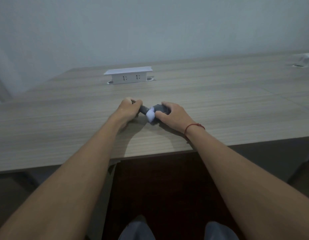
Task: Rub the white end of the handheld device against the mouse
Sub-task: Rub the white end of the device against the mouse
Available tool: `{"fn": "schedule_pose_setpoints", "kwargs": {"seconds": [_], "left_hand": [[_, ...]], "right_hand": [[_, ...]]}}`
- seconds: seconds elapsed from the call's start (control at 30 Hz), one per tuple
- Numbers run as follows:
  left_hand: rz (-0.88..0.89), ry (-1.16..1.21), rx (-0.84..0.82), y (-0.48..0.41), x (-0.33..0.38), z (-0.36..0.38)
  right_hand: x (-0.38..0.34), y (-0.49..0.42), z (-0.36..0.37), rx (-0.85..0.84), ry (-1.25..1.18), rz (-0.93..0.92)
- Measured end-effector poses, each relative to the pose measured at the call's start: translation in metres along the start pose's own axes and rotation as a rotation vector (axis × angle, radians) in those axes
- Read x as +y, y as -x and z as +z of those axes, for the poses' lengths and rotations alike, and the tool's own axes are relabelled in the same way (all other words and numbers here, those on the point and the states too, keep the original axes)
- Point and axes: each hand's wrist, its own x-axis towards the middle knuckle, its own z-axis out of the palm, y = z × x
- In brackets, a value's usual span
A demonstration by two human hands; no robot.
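1. The left hand point(128, 109) is gripping the dark handheld device point(143, 109), fingers wrapped around its body.
2. The device's white end point(150, 115) is touching the near-left side of the dark mouse point(159, 108).
3. The right hand point(173, 115) is lying over the mouse (largely covering it), clasping it on the wooden table point(219, 104).
4. A white socket box point(128, 75) is standing well behind both hands.

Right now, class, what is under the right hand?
Under the right hand lies the dark mouse, on the table. The device's white end touches its near side. The hand hides most of the mouse.
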Motion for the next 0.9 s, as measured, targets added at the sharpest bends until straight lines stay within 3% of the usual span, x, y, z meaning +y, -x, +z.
{"fn": "schedule_pose_setpoints", "kwargs": {"seconds": [0.1,0.2,0.27,0.47,0.53,0.6,0.7,0.73,0.9], "left_hand": [[-0.043,0.003,-0.102,0.001,0.004,-0.007],[-0.061,0.081,0.109,0.000,0.002,-0.001],[-0.052,0.076,0.147,0.002,0.000,0.003],[-0.100,0.129,-0.204,0.008,0.007,-0.007],[-0.109,0.159,-0.239,0.010,0.008,-0.004],[-0.078,0.107,-0.111,0.010,0.012,0.004],[-0.022,0.077,0.294,0.002,0.011,0.009],[-0.020,0.121,0.342,0.000,0.012,0.008],[-0.037,0.203,0.002,0.007,0.008,0.012]], "right_hand": [[-0.002,0.003,0.000,-0.001,0.019,0.005],[-0.004,0.004,0.000,0.002,0.014,0.004],[-0.004,0.001,0.001,-0.003,0.004,0.024],[-0.005,-0.006,-0.002,0.013,-0.090,0.107],[-0.007,-0.003,-0.002,0.004,-0.101,0.103],[-0.008,-0.003,-0.003,0.001,-0.121,0.104],[-0.006,-0.005,-0.001,0.000,-0.129,0.109],[-0.005,-0.006,-0.001,0.003,-0.124,0.112],[-0.001,-0.007,0.002,0.006,-0.109,0.109]]}}
